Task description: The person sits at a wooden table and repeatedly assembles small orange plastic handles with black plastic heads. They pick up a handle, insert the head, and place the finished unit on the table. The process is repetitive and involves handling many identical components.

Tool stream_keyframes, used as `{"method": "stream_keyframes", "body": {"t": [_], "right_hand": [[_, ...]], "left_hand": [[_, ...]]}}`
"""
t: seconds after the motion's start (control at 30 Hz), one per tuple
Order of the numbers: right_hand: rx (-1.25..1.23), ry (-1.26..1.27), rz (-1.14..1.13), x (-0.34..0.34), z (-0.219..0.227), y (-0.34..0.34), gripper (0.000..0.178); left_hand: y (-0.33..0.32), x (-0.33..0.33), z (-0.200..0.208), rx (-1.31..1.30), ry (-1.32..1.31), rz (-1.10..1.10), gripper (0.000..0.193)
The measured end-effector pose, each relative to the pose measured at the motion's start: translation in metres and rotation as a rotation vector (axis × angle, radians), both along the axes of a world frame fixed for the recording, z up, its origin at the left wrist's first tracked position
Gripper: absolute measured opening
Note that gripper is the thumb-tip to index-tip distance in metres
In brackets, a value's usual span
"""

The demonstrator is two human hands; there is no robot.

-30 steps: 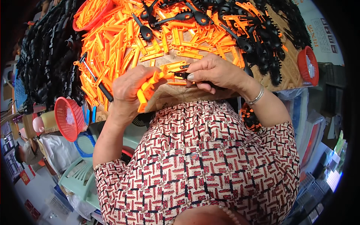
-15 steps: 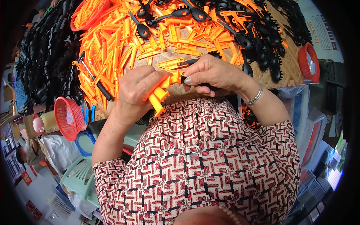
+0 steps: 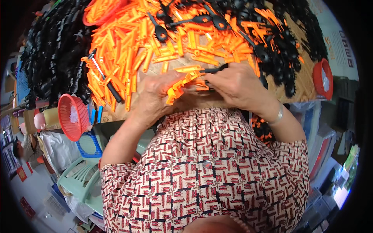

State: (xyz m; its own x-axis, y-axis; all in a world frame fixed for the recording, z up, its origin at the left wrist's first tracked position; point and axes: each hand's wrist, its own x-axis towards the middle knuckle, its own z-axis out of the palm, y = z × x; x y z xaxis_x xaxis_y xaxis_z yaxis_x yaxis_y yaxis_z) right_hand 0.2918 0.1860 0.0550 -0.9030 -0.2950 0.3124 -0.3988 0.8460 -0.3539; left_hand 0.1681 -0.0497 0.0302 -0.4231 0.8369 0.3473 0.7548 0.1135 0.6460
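Observation:
My left hand is closed around several orange plastic handles, whose ends stick out past the fingers and thumb. Close by on the right, my right hand pinches a black plastic utensil, mostly hidden by the fingers. Whether its tip touches the orange handles I cannot tell. Just beyond both hands, another black utensil stem with an orange handle on its end lies on the wooden board.
Loose orange handles pile up ahead and left, with a hammer among them. Black utensils heap at the right; dark parts stack far left. Red baskets stand at the left edge and right edge.
My right hand has drawn away to the right from the orange handles. In my left hand the handles have turned and shifted. The whole view has moved slightly.

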Motion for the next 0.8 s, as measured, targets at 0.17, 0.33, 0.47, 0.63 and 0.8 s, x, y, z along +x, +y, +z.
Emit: {"method": "stream_keyframes", "body": {"t": [0.17,0.33,0.47,0.63,0.8], "right_hand": [[0.244,-0.181,-0.110,-0.001,0.018,0.037,0.021],[0.202,0.043,-0.167,-0.085,0.005,0.030,0.030],[0.187,0.239,-0.186,-0.193,-0.035,-0.003,0.030],[0.323,0.136,-0.351,-0.240,-0.053,-0.034,0.031],[-0.031,0.049,-0.382,-0.231,-0.048,-0.030,0.029]], "left_hand": [[-0.007,-0.002,0.001,0.246,-0.906,0.585,0.026],[-0.009,-0.010,-0.016,0.318,-1.098,0.466,0.021],[-0.003,-0.005,-0.008,0.399,-1.220,0.508,0.022],[-0.013,-0.007,-0.002,0.418,-1.221,0.436,0.026],[-0.029,-0.009,-0.004,0.457,-1.413,0.375,0.027]]}}
